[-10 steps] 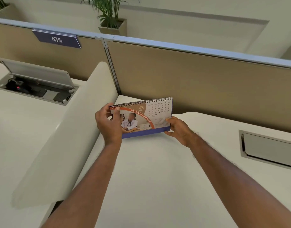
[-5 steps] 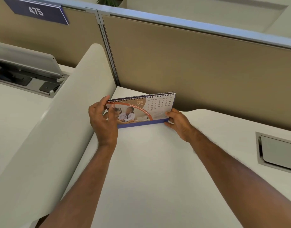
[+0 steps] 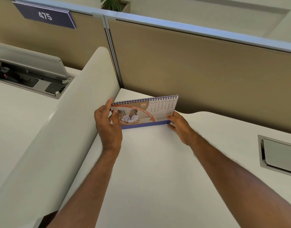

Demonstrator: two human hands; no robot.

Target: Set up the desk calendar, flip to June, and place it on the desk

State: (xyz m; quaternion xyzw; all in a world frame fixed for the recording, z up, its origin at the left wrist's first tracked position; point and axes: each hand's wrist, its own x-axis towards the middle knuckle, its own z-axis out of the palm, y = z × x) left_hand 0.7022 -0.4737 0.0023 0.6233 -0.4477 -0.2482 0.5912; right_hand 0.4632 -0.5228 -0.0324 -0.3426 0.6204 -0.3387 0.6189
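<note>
A spiral-bound desk calendar [image 3: 146, 112] stands upright on the white desk [image 3: 158, 170], near the back corner by the partition. Its front page reads JUN 2026, with a photo of two people and a date grid, above a blue base strip. My left hand [image 3: 107, 125] grips the calendar's left end, thumb on the front page and fingers up at the spiral. My right hand [image 3: 179, 127] holds the lower right corner at the blue base. Both forearms reach in from the bottom of the frame.
A tan partition wall [image 3: 199, 71] rises right behind the calendar. A curved white divider [image 3: 72, 129] runs along the left. A shut cable hatch [image 3: 279, 155] is set in the desk at right; an open hatch [image 3: 33, 71] with sockets lies beyond the divider. A sign [image 3: 45, 15] reads 475.
The calendar has come down and back toward the partition, its base now on the desk. Both hands stay on its ends. The camera has tilted slightly.
</note>
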